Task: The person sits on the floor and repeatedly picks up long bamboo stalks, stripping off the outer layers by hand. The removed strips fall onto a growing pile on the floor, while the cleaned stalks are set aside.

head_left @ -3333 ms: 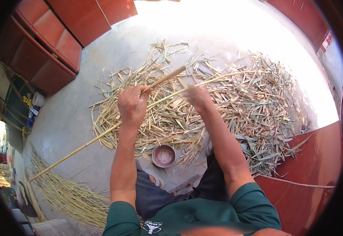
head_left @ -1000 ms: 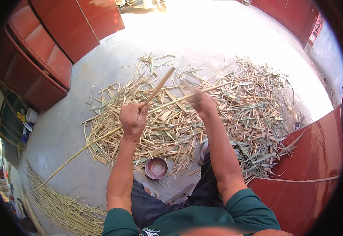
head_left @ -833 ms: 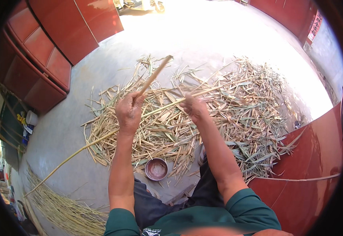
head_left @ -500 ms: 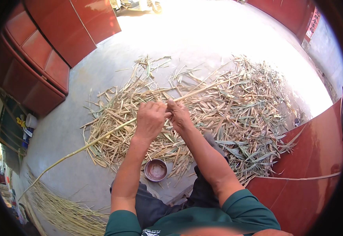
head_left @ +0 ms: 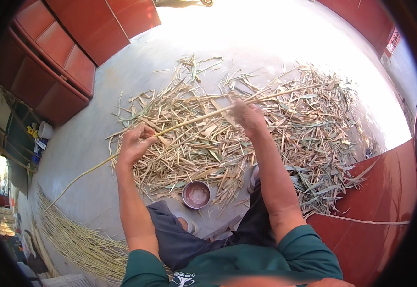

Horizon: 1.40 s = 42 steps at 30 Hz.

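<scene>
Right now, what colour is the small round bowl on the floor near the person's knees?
The bowl is reddish brown with a paler inside, seen in the head view.

A dark green top with sleeves pushed up above the elbows is worn, with dark grey trousers. Both forearms, the left hand [head_left: 134, 143] and right hand [head_left: 247, 116] are left bare.

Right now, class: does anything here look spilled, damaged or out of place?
Only the litter: dry husks and leaf strips lie strewn over the concrete floor, some overhanging the small round bowl.
</scene>
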### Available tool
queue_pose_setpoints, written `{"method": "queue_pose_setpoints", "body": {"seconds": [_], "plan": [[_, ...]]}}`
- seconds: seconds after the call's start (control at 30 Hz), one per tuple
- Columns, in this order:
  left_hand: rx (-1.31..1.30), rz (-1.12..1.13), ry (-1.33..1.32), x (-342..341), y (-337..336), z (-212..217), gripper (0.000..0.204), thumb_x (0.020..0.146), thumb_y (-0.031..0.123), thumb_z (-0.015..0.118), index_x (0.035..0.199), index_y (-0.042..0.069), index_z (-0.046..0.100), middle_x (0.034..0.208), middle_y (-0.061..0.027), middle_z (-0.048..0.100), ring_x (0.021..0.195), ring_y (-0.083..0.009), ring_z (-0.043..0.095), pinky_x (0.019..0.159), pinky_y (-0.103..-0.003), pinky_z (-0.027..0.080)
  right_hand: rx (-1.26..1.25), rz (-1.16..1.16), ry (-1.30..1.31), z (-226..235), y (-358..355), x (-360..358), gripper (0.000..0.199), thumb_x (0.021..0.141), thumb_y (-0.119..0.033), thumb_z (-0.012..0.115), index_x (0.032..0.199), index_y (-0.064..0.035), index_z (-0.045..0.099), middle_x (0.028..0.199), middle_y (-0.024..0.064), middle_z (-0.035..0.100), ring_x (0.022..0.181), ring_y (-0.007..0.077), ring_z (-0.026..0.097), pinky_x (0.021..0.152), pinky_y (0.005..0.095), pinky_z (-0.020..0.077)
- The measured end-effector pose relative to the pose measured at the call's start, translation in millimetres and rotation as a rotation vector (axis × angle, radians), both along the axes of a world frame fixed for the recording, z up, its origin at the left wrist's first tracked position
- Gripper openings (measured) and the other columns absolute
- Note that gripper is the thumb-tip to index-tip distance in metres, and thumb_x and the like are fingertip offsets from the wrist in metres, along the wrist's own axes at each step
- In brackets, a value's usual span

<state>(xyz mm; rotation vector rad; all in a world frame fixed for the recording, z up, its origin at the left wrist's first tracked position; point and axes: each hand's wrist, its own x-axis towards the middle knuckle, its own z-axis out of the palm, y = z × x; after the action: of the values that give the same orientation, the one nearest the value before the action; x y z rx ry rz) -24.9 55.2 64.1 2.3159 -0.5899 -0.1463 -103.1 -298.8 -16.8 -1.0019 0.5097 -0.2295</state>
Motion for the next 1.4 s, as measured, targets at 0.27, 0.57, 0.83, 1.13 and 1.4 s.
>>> {"method": "queue_pose_setpoints", "body": {"seconds": [0.27,0.57,0.83,1.13,1.4], "plan": [[-0.154,-0.135,0.052,1,-59,-65,0.017,0.085,0.016,0.080,0.094,0.002,0.076,0.073,-0.0026,0.070,0.067,-0.0079,0.062,0.061,-0.027,0.049,-0.030,0.150,-0.057,1,66,-3,0.029,0.096,-0.027,0.072,0.107,-0.0014,0.064,0.097,0.0095,0.073,0.086,0.0176,0.074,0.066,0.0243,0.0558],[-0.270,-0.067,0.253,19,-34,-79,0.016,0.088,0.017,0.077,0.097,0.003,0.076,0.080,0.0015,0.069,0.073,-0.0063,0.058,0.066,-0.024,0.048,-0.190,0.013,-0.100,9,29,-2,0.029,0.097,-0.027,0.070,0.108,-0.0005,0.066,0.096,0.0086,0.074,0.086,0.0147,0.072,0.069,0.0248,0.0523],[-0.748,0.207,0.308,37,-15,-59,0.018,0.093,0.021,0.075,0.097,0.004,0.070,0.082,-0.0058,0.074,0.071,-0.0083,0.065,0.067,-0.022,0.051,-0.109,0.030,-0.125,5,34,-3,0.030,0.098,-0.024,0.069,0.118,-0.0017,0.065,0.105,0.0100,0.073,0.091,0.0144,0.072,0.070,0.0232,0.0536],[0.007,-0.056,-0.774,11,-96,-53,0.047,0.082,0.038,0.080,0.114,0.006,0.070,0.099,-0.0078,0.073,0.089,-0.0266,0.067,0.084,-0.040,0.049,-0.166,0.033,-0.099,-3,60,-7,0.028,0.097,-0.024,0.070,0.111,-0.0006,0.064,0.095,0.0098,0.073,0.084,0.0167,0.073,0.067,0.0241,0.0560],[-0.302,-0.173,-0.270,1,-104,-72,0.020,0.081,0.019,0.080,0.094,0.006,0.074,0.083,-0.0093,0.070,0.075,-0.0268,0.065,0.069,-0.038,0.048,-0.247,-0.019,-0.325,9,43,-9,0.024,0.101,-0.019,0.064,0.115,0.0003,0.063,0.103,0.0134,0.074,0.091,0.0170,0.072,0.076,0.0260,0.0578]]}}
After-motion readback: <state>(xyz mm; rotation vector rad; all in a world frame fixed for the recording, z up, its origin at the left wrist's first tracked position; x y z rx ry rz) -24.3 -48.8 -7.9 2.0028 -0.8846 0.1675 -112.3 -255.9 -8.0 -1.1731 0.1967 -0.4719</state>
